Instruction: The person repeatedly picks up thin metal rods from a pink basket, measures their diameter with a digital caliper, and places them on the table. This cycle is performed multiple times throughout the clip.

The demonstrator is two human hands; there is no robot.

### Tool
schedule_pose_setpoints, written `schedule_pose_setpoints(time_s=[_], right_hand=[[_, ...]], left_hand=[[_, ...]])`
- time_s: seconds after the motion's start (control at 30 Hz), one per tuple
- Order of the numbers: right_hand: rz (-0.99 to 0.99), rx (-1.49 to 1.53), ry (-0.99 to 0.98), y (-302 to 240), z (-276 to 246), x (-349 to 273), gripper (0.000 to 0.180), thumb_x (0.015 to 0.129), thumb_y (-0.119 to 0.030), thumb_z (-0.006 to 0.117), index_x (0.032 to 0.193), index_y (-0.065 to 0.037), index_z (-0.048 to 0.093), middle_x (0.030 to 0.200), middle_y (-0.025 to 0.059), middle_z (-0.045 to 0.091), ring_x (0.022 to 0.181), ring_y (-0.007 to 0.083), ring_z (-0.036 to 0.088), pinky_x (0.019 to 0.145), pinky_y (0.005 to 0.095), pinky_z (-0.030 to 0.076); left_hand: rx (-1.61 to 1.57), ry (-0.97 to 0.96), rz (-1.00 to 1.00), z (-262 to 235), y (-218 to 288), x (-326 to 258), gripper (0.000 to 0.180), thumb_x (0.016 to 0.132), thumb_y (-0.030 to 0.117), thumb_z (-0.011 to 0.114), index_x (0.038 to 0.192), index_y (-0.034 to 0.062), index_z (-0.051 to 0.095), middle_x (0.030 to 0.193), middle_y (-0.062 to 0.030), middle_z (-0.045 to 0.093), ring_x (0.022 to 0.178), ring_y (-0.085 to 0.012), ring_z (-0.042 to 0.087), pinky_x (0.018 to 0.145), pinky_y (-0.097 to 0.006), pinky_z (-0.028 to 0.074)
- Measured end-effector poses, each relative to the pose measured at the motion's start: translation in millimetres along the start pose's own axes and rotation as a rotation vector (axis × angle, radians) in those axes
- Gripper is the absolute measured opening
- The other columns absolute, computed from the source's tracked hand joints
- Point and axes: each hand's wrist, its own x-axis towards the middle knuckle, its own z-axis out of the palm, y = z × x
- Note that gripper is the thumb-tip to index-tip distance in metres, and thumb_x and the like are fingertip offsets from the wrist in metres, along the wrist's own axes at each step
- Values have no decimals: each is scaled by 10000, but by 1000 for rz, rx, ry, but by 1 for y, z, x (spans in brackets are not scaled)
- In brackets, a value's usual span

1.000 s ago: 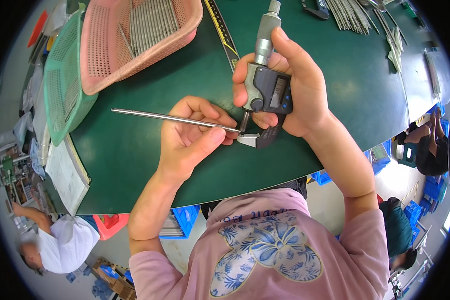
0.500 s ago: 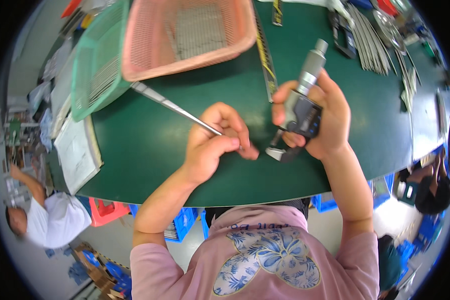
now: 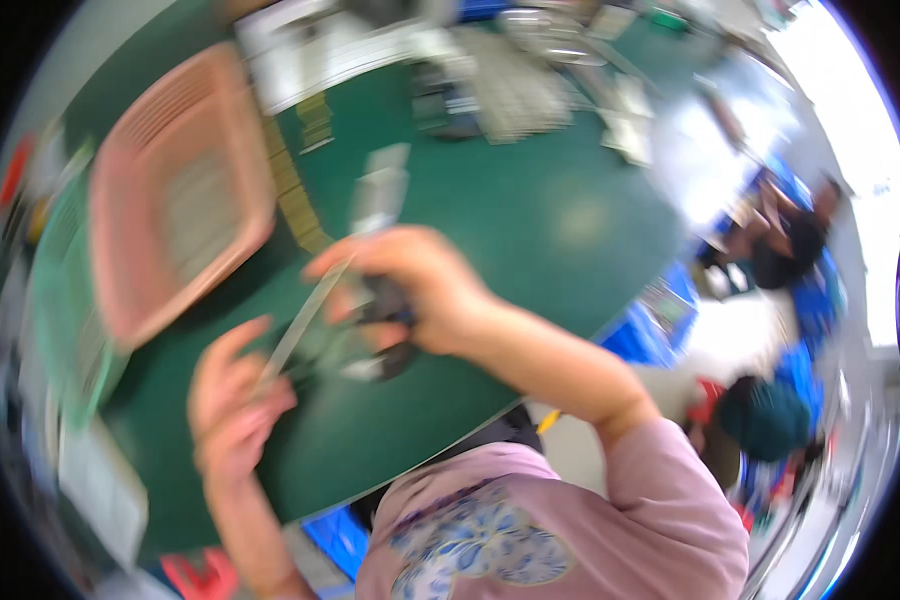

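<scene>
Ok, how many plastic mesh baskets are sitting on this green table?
2: a pink basket at the upper left, and a green basket just left of it, partly covered by it. Blur could hide others.

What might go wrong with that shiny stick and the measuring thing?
The rod slants between the left hand and right hand; blur hides how firmly it's held, so it might slip.

The micrometer, in the right hand, is close to the rod, so they might knock together.

If the right hand loosened, the micrometer could drop onto the table.
</scene>
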Motion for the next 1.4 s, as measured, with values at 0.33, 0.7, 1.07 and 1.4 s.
schedule_pose_setpoints(time_s=[0.33,0.7,1.07,1.4], right_hand=[[-26,204,-36,30,9,-8,241,750,-186,529,712,48,569,572,127,568,318,152,461,282,252,363],[-99,147,-58,36,24,-6,282,769,-233,497,753,46,538,543,113,555,344,137,469,277,232,343],[-46,189,-81,25,15,-1,619,822,-566,220,794,-10,493,582,126,550,343,146,427,342,239,356],[-77,228,-116,23,11,-4,660,839,-580,186,770,-10,511,606,109,556,426,131,485,396,231,396]], left_hand=[[90,158,189,22,-37,11,494,838,196,532,1234,11,302,825,-19,440,568,-66,397,503,-149,331],[9,62,189,1,-48,16,235,914,225,403,1054,37,420,935,-66,497,864,-96,491,721,-241,408],[92,55,142,6,-46,7,153,904,190,430,960,48,440,928,-67,533,772,-108,537,628,-196,433],[139,43,106,16,-40,-1,170,890,193,456,955,38,441,883,-79,526,752,-122,546,577,-213,452]])
